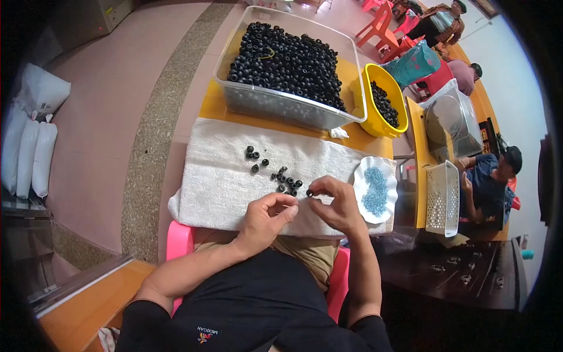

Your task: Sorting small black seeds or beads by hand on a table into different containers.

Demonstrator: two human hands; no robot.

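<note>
My right hand (pixel 337 206) pinches a small black hollow piece (pixel 309 193), like a thick bead, between thumb and fingertips. Just left of it, my left hand (pixel 267 220) has its thumb and index finger close together; whatever they hold, if anything, is too small to tell. Both hands are over a white towel (pixel 217 176). Several loose black pieces (pixel 282 178) lie on the towel beyond my fingers. To the right of my right hand, a white wavy-rimmed plate (pixel 362 169) carries many tiny clear-blue pieces (pixel 375 190).
Behind the towel stands a large clear plastic bin (pixel 281 97) full of black pieces, beside a yellow tub (pixel 366 94) with more. A white perforated basket (pixel 443 199) is on the right-hand table, near a seated person (pixel 489 182). White sacks (pixel 35 152) stand at far left.
</note>
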